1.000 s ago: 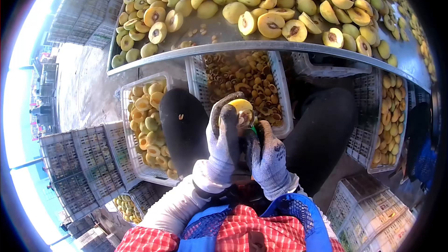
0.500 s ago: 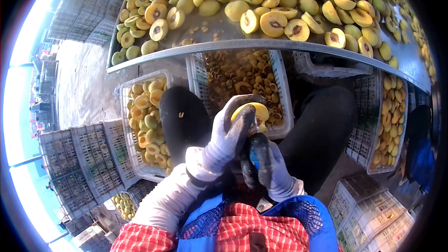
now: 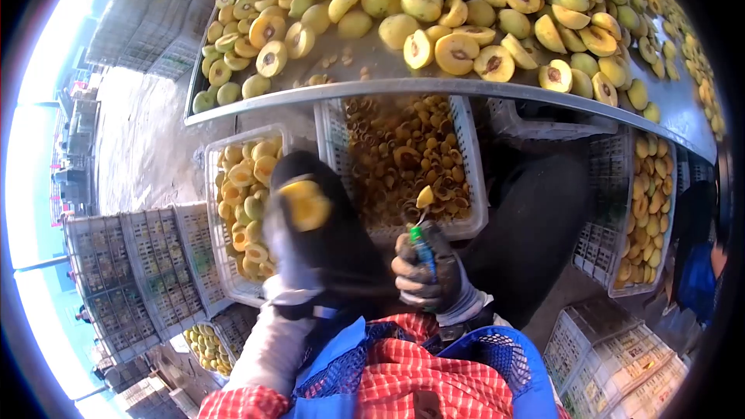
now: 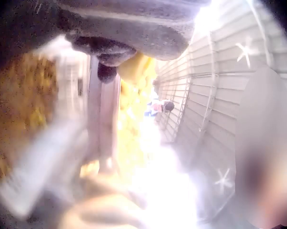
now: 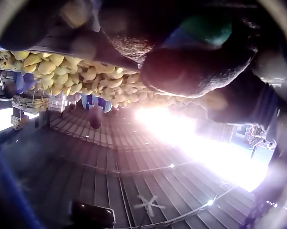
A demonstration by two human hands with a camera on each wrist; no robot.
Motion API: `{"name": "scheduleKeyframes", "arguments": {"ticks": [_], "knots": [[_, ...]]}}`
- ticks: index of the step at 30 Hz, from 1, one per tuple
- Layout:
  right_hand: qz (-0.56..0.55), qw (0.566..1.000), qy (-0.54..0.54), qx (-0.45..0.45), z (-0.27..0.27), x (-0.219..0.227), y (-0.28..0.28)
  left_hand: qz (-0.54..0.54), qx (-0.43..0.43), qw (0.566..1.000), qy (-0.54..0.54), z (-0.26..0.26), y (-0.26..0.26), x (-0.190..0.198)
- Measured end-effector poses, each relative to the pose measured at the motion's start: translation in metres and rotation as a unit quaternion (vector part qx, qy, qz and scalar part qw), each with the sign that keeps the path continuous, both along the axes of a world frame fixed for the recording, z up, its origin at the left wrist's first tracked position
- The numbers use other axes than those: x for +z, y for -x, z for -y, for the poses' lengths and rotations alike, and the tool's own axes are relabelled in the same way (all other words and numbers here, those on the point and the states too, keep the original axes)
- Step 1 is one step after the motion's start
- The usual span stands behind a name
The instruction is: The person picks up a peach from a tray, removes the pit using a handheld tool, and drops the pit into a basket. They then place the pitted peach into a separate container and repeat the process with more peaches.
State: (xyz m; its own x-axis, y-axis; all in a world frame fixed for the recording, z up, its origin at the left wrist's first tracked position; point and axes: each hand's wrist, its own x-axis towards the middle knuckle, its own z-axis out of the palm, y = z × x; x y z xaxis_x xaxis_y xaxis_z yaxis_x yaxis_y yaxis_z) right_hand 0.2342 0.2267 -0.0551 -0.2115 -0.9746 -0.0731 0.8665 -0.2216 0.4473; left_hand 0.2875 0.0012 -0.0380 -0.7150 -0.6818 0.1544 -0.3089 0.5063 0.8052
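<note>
In the head view my left hand [image 3: 292,252], gloved and blurred, is over the left thigh with a yellow fruit half [image 3: 305,204] at its fingers. The left wrist view shows dark gloved fingers [image 4: 129,28] bent against yellow fruit [image 4: 137,69]. My right hand [image 3: 434,271] grips a green and blue handle [image 3: 423,247] between the knees; the right wrist view shows its curled fingers [image 5: 191,71] around the green part [image 5: 210,31]. A small yellow piece [image 3: 424,197] is just above the tool's metal end; whether they touch, I cannot tell.
Halved fruit covers the metal table [image 3: 372,90] ahead. Below its edge stands a crate [image 3: 475,163] of small dark-yellow pieces. Fruit-filled crates [image 3: 213,209] flank both legs, with stacked crates [image 3: 140,264] farther left and more [image 3: 613,349] at lower right.
My left hand has moved left, away from the right hand, with the fruit half. My right hand has turned so its curled fingers and the handle show. The small yellow piece now shows separately.
</note>
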Motion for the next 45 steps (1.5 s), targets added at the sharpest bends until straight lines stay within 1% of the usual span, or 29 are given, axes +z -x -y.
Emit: {"name": "scheduleKeyframes", "arguments": {"ticks": [2,3,4,6,8,9,10,11,12,13,14,15,16,17,20,23,24,26,28,31,32,33,34,36,38,40,42,44,45], "knots": [[-0.042,0.997,-0.052,0.041,-0.001,-0.001,0.002,-0.057,0.126,0.987,-0.080,0.074,-0.045,-0.008],[-0.071,0.992,-0.093,0.048,-0.001,0.003,0.005,0.125,0.120,0.984,0.043,0.112,-0.071,-0.014],[-0.098,0.985,-0.134,0.053,-0.001,0.007,0.008,0.299,0.108,0.933,0.166,0.132,-0.085,-0.020],[-0.107,0.978,-0.170,0.057,0.001,0.006,0.013,0.318,0.106,0.901,0.275,0.132,-0.072,-0.023],[-0.119,0.972,-0.197,0.044,0.004,-0.002,0.015,0.148,0.013,0.964,0.220,0.061,0.023,0.023],[-0.083,0.972,-0.208,0.075,0.005,-0.005,0.018,0.079,-0.075,0.960,0.258,0.016,0.070,0.049],[-0.160,0.909,-0.376,0.082,0.009,0.022,0.025,0.066,-0.144,0.964,0.215,-0.008,0.110,0.052],[-0.165,0.910,-0.376,0.062,0.011,0.012,0.022,0.042,-0.215,0.958,0.187,-0.043,0.151,0.069],[-0.169,0.910,-0.376,0.041,0.010,0.000,0.018,0.028,-0.286,0.924,0.253,-0.068,0.191,0.075],[-0.143,0.923,-0.355,0.038,0.007,-0.003,0.022,0.025,-0.355,0.906,0.230,-0.093,0.228,0.082],[-0.117,0.935,-0.333,0.036,0.005,-0.005,0.025,-0.059,-0.377,0.871,0.308,-0.118,0.264,0.075],[-0.089,0.946,-0.311,0.035,0.002,-0.007,0.027,-0.017,-0.448,0.836,0.315,-0.139,0.292,0.082],[-0.100,0.937,-0.333,0.026,0.000,-0.008,0.028,-0.002,-0.464,0.808,0.363,-0.156,0.314,0.070],[-0.112,0.928,-0.354,0.017,0.000,-0.009,0.029,0.074,-0.454,0.758,0.463,-0.173,0.337,0.043],[-0.121,0.918,-0.377,-0.008,-0.004,-0.011,0.034,0.251,-0.473,0.690,0.487,-0.171,0.362,0.025],[-0.116,0.923,-0.365,-0.023,-0.007,-0.013,0.035,0.256,-0.479,0.713,0.444,-0.133,0.350,0.024],[-0.114,0.930,-0.348,-0.024,-0.009,-0.012,0.037,0.263,-0.457,0.745,0.409,-0.120,0.343,0.035],[-0.130,0.929,-0.344,-0.030,-0.014,-0.012,0.040,0.202,-0.449,0.773,0.401,-0.083,0.334,0.030],[-0.160,0.915,-0.368,-0.037,-0.017,-0.014,0.037,0.158,-0.432,0.824,0.330,-0.053,0.318,0.039],[-0.132,0.921,-0.359,-0.072,-0.025,-0.006,0.047,-0.014,-0.410,0.828,0.383,-0.058,0.269,0.067],[-0.122,0.918,-0.368,-0.079,-0.028,-0.003,0.048,-0.014,-0.427,0.826,0.366,-0.063,0.250,0.079],[-0.275,0.871,-0.396,-0.097,-0.031,-0.010,0.044,-0.052,-0.477,0.816,0.321,-0.068,0.233,0.084],[-0.410,0.794,-0.432,-0.119,-0.035,-0.016,0.039,-0.016,-0.548,0.799,0.246,-0.071,0.213,0.096],[-0.448,0.776,-0.427,-0.123,-0.040,-0.001,0.050,-0.011,-0.588,0.807,0.047,-0.084,0.181,0.092],[-0.472,0.764,-0.408,-0.164,-0.039,0.028,0.064,-0.005,-0.652,0.754,-0.079,-0.087,0.161,0.077],[-0.251,0.888,-0.339,-0.182,-0.038,0.048,0.067,-0.042,-0.558,0.793,-0.240,-0.095,0.139,0.072],[-0.238,0.882,-0.356,-0.196,-0.036,0.050,0.059,-0.002,-0.415,0.820,-0.395,-0.103,0.115,0.079],[-0.239,0.866,-0.400,-0.182,-0.031,0.046,0.050,-0.092,-0.312,0.804,-0.497,-0.120,0.102,0.063],[-0.258,0.849,-0.413,-0.205,-0.025,0.043,0.047,-0.042,-0.302,0.827,-0.473,-0.117,0.094,0.065]]}}
